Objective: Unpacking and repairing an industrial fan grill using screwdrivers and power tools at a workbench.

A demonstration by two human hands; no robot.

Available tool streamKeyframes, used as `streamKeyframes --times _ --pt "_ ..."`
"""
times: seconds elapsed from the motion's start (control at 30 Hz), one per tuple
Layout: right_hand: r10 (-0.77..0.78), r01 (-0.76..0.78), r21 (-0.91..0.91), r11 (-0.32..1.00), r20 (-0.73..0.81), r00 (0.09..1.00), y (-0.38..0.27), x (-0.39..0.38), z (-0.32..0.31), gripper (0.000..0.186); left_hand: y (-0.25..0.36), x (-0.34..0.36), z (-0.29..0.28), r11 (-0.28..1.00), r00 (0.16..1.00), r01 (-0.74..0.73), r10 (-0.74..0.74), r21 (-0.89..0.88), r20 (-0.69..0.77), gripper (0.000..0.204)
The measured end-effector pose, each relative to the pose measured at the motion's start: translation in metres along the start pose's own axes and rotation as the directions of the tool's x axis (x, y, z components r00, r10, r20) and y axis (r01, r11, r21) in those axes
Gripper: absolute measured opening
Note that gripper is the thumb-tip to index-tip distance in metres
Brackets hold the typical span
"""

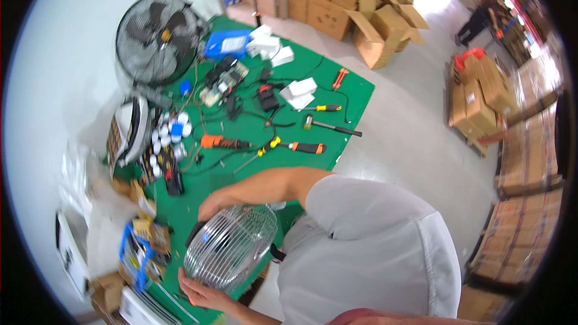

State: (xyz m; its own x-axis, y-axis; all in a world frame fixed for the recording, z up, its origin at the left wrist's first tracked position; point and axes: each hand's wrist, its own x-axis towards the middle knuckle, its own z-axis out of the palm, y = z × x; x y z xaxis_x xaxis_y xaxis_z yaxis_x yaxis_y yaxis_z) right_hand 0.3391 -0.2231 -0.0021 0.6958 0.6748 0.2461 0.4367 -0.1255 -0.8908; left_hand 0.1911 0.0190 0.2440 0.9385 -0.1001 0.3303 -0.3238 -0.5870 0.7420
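A fan with a chrome wire guard [236,247] and a dark body lies tilted at the near part of the green table [352,93], against my front. My left hand [198,292] has its fingers curled on the guard's lower-left rim. My right arm reaches across to the fan's far edge, where my right hand [211,206] grips it with fingers bent down beside the dark part; its fingertips are partly hidden. Beyond lie an orange-handled tool [217,142], screwdrivers [325,108] and a mallet [325,126].
A black fan [159,39] stands at the back left, near blue trays, white pads and cables. Packaging [105,204] crowds the left wall. Cardboard boxes [325,6] stand behind the table and on a pallet [475,99] at right. A person in dark clothes [481,15] is at the back right.
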Motion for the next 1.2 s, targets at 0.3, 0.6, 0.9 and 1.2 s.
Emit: streamKeyframes --times 0.3,0.6,0.9,1.2 --pt "0.457 -0.384 0.588 0.712 0.028 0.889 -0.06 -0.001 -0.004 0.021 -0.026 0.017 -0.008 0.975 0.999 0.003 0.009 0.22 -0.053 0.041" --pt "0.819 -0.664 0.534 0.523 -0.1 0.565 -0.131 -0.017 -0.034 0.037 -0.071 0.046 -0.004 0.811 0.97 -0.242 0.209 0.533 0.122 0.033" --pt "0.737 -0.606 0.468 0.643 -0.164 0.655 -0.108 -0.019 -0.034 0.035 -0.062 0.052 0.0 0.891 0.976 -0.205 0.158 0.405 0.147 0.033" --pt "0.637 -0.492 0.513 0.703 -0.146 0.757 -0.064 -0.011 -0.023 0.02 -0.145 0.063 -0.006 0.712 0.87 -0.473 0.47 0.518 0.148 0.039"
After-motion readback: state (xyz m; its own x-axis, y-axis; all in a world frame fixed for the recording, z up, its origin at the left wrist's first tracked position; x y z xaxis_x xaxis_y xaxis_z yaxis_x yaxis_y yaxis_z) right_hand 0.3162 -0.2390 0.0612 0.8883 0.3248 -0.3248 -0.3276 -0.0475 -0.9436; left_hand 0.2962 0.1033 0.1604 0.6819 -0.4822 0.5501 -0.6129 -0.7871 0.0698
